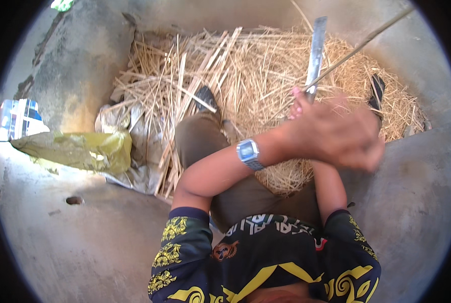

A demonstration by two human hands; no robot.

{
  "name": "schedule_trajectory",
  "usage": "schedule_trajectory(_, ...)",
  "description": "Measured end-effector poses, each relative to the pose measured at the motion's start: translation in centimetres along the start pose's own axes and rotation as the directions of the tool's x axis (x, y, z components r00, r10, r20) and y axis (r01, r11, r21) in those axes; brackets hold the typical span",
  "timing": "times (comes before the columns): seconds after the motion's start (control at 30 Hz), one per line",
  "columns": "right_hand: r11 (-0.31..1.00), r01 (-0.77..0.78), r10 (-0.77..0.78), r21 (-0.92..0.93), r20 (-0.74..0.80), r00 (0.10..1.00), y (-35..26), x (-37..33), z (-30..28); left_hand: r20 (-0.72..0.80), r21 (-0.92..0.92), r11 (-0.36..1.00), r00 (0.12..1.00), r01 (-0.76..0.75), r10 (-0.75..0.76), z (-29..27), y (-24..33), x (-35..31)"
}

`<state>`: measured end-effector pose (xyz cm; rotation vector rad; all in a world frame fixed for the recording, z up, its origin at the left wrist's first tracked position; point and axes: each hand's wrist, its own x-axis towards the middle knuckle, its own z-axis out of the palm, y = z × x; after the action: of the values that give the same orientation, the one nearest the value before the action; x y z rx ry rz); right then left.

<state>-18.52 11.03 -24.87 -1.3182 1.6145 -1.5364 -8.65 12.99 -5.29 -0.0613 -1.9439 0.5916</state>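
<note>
My right hand (297,104) is mostly hidden behind my left hand; its visible fingers are wrapped near the base of a long knife (316,53) with a straight, worn metal blade pointing away from me. Crossing the blade near its base is a long thin brown stick (367,41), slanting up to the far right. My left hand (336,135), with a metal watch (248,151) on its wrist, reaches across to the right in front of my right forearm. Motion smears its fingers, so whether it holds anything is unclear.
Straw-like shavings and split strips (255,76) cover the floor between and beyond my legs. A yellowish plastic sack (91,151) lies at the left. Grey concrete walls (84,60) surround the pile. A dark shoe (205,97) rests among the strips.
</note>
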Motion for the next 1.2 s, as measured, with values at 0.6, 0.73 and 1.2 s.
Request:
schedule_trajectory(0.6,0.561,-0.429,0.399,0.708,0.223,0.889,-4.0,1.0,-0.8,0.135,-0.313,0.877,0.897,-0.365,0.421,4.7,11.2,-5.8)
schedule_trajectory(0.73,0.565,-0.409,0.369,0.716,0.224,0.902,-4.6,1.0,-1.5,0.115,-0.329,0.88,0.911,-0.342,0.397,4.6,11.5,-6.2)
schedule_trajectory(1.2,0.424,-0.393,0.25,0.816,0.312,0.917,-6.1,1.5,-3.3,0.471,-0.664,0.685,0.879,0.299,0.073,0.6,9.2,-9.3)
